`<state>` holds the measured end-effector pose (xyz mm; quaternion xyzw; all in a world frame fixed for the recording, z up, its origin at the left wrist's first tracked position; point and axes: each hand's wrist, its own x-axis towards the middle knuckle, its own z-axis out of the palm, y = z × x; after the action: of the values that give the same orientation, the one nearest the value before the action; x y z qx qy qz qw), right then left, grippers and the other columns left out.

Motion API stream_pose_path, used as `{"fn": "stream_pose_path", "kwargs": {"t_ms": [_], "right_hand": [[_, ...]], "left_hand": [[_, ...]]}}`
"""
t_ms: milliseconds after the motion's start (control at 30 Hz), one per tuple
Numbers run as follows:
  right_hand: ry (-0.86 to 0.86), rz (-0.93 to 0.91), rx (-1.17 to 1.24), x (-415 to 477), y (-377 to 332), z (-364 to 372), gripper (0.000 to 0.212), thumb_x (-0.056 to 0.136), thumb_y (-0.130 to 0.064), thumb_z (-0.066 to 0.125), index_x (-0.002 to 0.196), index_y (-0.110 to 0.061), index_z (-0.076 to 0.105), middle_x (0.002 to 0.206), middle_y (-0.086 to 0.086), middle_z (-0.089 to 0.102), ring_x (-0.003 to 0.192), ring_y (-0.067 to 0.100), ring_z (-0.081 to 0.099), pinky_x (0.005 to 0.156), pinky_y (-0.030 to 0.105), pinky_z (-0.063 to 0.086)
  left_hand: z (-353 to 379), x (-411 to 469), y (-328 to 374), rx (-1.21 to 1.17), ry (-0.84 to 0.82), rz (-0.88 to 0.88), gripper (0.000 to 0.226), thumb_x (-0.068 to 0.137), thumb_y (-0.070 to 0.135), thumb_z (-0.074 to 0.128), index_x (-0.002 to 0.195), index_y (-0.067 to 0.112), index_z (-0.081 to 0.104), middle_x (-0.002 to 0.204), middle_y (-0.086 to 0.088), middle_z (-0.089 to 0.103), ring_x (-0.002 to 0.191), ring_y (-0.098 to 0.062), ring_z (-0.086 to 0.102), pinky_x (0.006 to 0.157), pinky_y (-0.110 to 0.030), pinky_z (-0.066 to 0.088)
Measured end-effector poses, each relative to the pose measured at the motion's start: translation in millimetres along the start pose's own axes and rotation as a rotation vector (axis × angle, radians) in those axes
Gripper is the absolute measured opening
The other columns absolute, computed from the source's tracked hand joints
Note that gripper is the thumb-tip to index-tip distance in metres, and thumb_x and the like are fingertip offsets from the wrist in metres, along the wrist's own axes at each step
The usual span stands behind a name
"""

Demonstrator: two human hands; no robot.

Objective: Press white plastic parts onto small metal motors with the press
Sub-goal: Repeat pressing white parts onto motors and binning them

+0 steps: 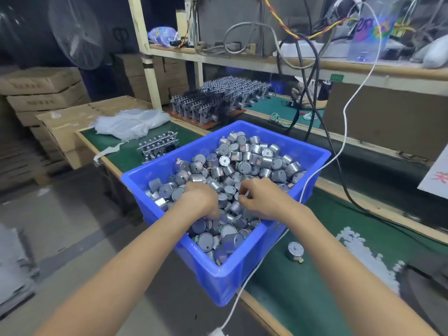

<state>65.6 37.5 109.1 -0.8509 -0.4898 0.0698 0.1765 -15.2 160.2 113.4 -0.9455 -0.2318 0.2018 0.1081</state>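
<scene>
Cardboard boxes (41,83) are stacked at the far left of the frame, with a round wire-guarded fan (77,32) blurred above them. A crumpled clear plastic bag (131,123) lies on the near-left end of the green desk (303,299). Just right of the bag sits a small cluster of metal frames (158,146), and behind it a much larger block of similar frames (218,100) stands in rows under the wooden shelf (242,60). At centre frame a blue plastic bin (225,282) rests on the desk edge, heaped with small round metal motors (242,161). Both bare forearms reach up from the bottom of the frame into the bin. The left hand (201,197) is knuckles-up with its fingers dug down into the motors, so I cannot tell if it holds one. The right hand (259,198), just beside it, has thumb and fingers curled together over the heap, and whether they pinch a motor is too blurred to tell. A white cable (339,132) runs from the upper right down across the bin's right corner to the bottom edge. Right of the bin one lone motor (295,251) lies on the green surface. Further right, near that motor, is a loose scatter of white plastic parts (363,253).
</scene>
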Motion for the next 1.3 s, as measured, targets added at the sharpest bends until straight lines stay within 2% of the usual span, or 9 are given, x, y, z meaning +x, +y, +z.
{"fn": "stream_pose_path", "kwargs": {"t_ms": [67, 233, 400, 567, 667, 767, 867, 1133, 1300], "right_hand": [[0.002, 0.003, 0.003, -0.3, -0.7, -0.2, 0.019, 0.091, -0.020, 0.047, 0.094, -0.006, 0.060, 0.086, 0.010, 0.063, 0.076, 0.028, 0.056, 0.066, 0.037, 0.048], [0.049, -0.045, 0.088, -5.1, -1.8, -1.3, 0.021, 0.088, -0.021, 0.052, 0.107, -0.017, 0.059, 0.075, -0.007, 0.055, 0.076, 0.019, 0.053, 0.068, 0.033, 0.046], [0.281, -0.062, 0.642, -34.9, -3.5, -11.0, 0.020, 0.084, -0.021, 0.068, 0.102, -0.017, 0.059, 0.083, -0.005, 0.068, 0.076, 0.013, 0.064, 0.077, 0.036, 0.053], [0.432, -0.031, 0.938, -87.4, 17.2, -12.8, 0.012, 0.088, -0.020, 0.064, 0.099, -0.016, 0.063, 0.081, -0.005, 0.069, 0.074, 0.017, 0.067, 0.070, 0.035, 0.055], [0.581, 0.102, 1.125, -129.0, 49.7, -15.4, 0.018, 0.095, -0.013, 0.049, 0.101, -0.020, 0.064, 0.078, -0.004, 0.068, 0.063, 0.013, 0.063, 0.057, 0.022, 0.051], [0.749, 0.396, 1.101, -174.6, 92.8, -17.6, 0.026, 0.097, -0.009, 0.043, 0.096, -0.024, 0.064, 0.073, -0.002, 0.064, 0.053, 0.011, 0.054, 0.049, 0.020, 0.045], [0.723, 0.593, 1.051, -216.8, 124.4, -4.0, 0.011, 0.094, -0.017, 0.053, 0.102, -0.022, 0.058, 0.068, -0.005, 0.058, 0.052, 0.009, 0.049, 0.048, 0.022, 0.042], [0.577, 0.669, 1.214, -270.3, 130.1, 47.4, 0.029, 0.098, -0.040, 0.041, 0.088, -0.013, 0.043, 0.066, 0.006, 0.061, 0.045, 0.017, 0.047, 0.044, 0.021, 0.035], [0.600, 0.654, 1.184, -274.2, 129.6, 59.9, 0.051, 0.085, -0.052, 0.049, 0.085, -0.001, 0.048, 0.061, -0.006, 0.037, 0.047, 0.011, 0.028, 0.044, 0.018, 0.021]], "left_hand": [[1.7, 1.6, -2.8, -0.004, 0.004, -0.015, 0.041, 0.093, 0.041, 0.048, 0.122, 0.012, 0.051, 0.123, -0.004, 0.056, 0.112, -0.024, 0.053, 0.086, -0.033, 0.038], [5.3, -7.5, -5.6, -0.518, 0.200, 0.124, 0.032, 0.087, 0.032, 0.063, 0.107, 0.012, 0.047, 0.105, -0.004, 0.054, 0.090, -0.020, 0.046, 0.072, -0.030, 0.036], [-16.6, -36.6, 11.4, -0.857, 0.499, 0.352, 0.043, 0.077, 0.006, 0.061, 0.118, 0.018, 0.055, 0.094, 0.005, 0.058, 0.077, -0.009, 0.056, 0.063, -0.019, 0.039], [-37.1, -69.4, 54.6, -0.899, 0.666, 0.440, 0.055, 0.071, 0.012, 0.073, 0.122, 0.016, 0.055, 0.073, 0.008, 0.057, 0.072, -0.018, 0.062, 0.065, -0.020, 0.040], [-25.4, -76.6, 101.5, -1.018, 0.610, 0.502, 0.051, 0.076, 0.022, 0.074, 0.117, 0.024, 0.044, 0.081, 0.009, 0.059, 0.065, -0.008, 0.058, 0.069, -0.026, 0.044], [5.2, -75.3, 161.3, -0.692, 0.375, 0.533, 0.029, 0.086, 0.017, 0.060, 0.112, 0.014, 0.046, 0.098, -0.007, 0.061, 0.090, -0.029, 0.059, 0.077, -0.035, 0.045], [39.7, -66.4, 212.6, -0.537, 0.157, 0.576, 0.023, 0.088, 0.016, 0.054, 0.111, 0.012, 0.052, 0.115, -0.012, 0.055, 0.107, -0.033, 0.053, 0.079, -0.035, 0.042], [51.2, -37.2, 248.2, -0.797, 0.221, 0.570, 0.017, 0.087, 0.028, 0.062, 0.095, 0.015, 0.055, 0.093, -0.003, 0.062, 0.091, -0.025, 0.054, 0.072, -0.032, 0.042], [53.2, -35.7, 250.2, -0.726, 0.254, 0.626, 0.006, 0.091, 0.014, 0.053, 0.092, 0.013, 0.059, 0.097, -0.003, 0.061, 0.092, -0.025, 0.056, 0.070, -0.030, 0.041]]}}
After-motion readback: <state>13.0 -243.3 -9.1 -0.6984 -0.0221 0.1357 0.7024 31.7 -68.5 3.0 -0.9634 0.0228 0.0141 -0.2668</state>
